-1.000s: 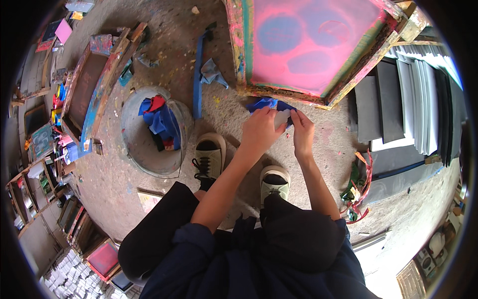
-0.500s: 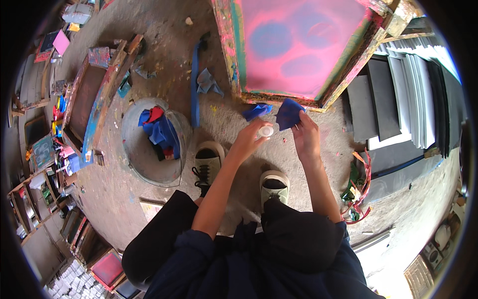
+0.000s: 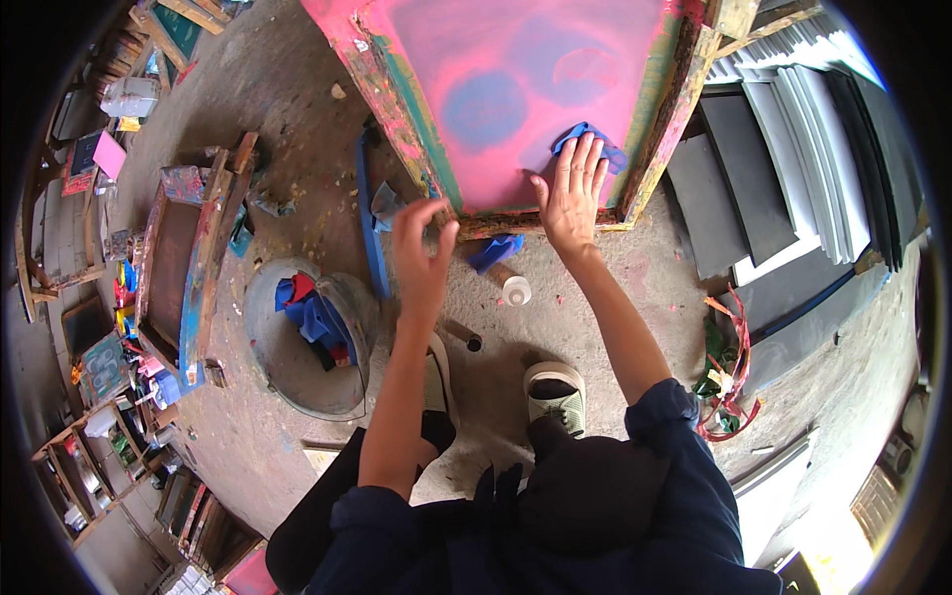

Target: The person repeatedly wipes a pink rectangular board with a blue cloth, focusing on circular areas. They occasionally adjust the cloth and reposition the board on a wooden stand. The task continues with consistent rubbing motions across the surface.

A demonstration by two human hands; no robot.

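My right hand (image 3: 572, 198) lies flat with fingers outstretched, pressing a crumpled blue cloth (image 3: 608, 157) onto the pink mesh of a screen-printing frame (image 3: 399, 134). Bluish round patches show on that mesh. Just outside the frame's near left corner, my left hand (image 3: 421, 258) hovers with thumb and fingers curved apart and holds nothing. A small bottle with a white top (image 3: 516, 291) is on the floor between the hands. Beside it, against the frame's near edge, sits a second blue cloth (image 3: 496, 253).
Left of my feet stands a grey bucket (image 3: 260, 362) holding blue and red rags (image 3: 319, 319). A smaller wooden frame (image 3: 203, 268) lies farther left. Dark and white sheets (image 3: 759, 169) lean at the right, near tangled red strips (image 3: 736, 372). A dark-ended tube-like object (image 3: 461, 335) lies by my left shoe.
My left hand has let go of the bottle, now on the floor, and moved left. My right hand has carried the blue cloth forward onto the pink mesh and flattened over it.
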